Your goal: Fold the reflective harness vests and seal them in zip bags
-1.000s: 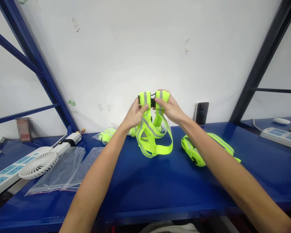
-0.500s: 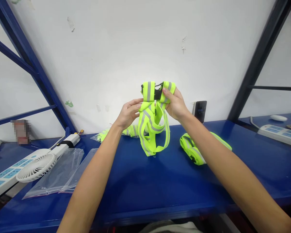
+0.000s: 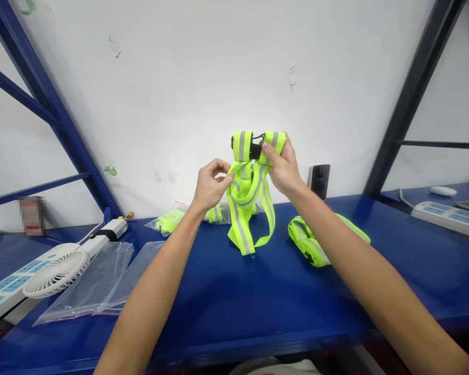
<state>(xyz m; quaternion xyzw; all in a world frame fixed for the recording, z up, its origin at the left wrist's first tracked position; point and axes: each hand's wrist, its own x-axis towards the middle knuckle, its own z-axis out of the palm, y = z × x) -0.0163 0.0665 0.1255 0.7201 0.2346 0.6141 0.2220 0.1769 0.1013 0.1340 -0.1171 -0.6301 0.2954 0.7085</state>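
Observation:
Held up over the blue table (image 3: 234, 307) is a neon yellow reflective strap harness (image 3: 240, 219) with grey stripes and a black buckle near its top. My right hand (image 3: 284, 165) grips its upper right band, thumb in front and fingers behind. On the other side my left hand (image 3: 214, 182) pinches the edge of a strap between thumb and fingers. Loops of strap hang down below both hands. A second reflective harness (image 3: 308, 242) lies bundled on the table, partly behind my right forearm.
Bagged reflective harnesses (image 3: 170, 221) lie at the back near the wall. To the left are clear plastic bags (image 3: 89, 281), a white fan (image 3: 57, 273) and a power strip (image 3: 19, 281). A phone (image 3: 319, 181) leans against the wall; another power strip (image 3: 449, 219) is far right.
My left fingers have shifted from behind the harness to a pinch on the strap's left edge. The hanging loops have swung slightly and changed shape. My right hand keeps its grip.

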